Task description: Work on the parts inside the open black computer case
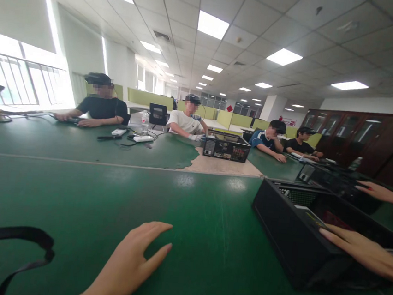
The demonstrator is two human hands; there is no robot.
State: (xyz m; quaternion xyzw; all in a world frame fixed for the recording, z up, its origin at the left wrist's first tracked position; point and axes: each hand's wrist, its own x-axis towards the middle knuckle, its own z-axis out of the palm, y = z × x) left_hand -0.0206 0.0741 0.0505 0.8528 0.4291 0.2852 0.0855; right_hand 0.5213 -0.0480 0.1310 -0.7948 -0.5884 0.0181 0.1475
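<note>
In the head view, the black case sits right, open side up, long axis running far-left to near-right. The right hand touches it, fingers extended; the left hand is open, empty.

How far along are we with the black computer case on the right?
Done: the computer case looks opened up, its upper side uncovered. In hand: the right hand rests at a labelled part there; whether it has a grip doesn't show. The left hand is empty. Left: closing the case seems outstanding; I can't tell whether the part is fastened.
</note>
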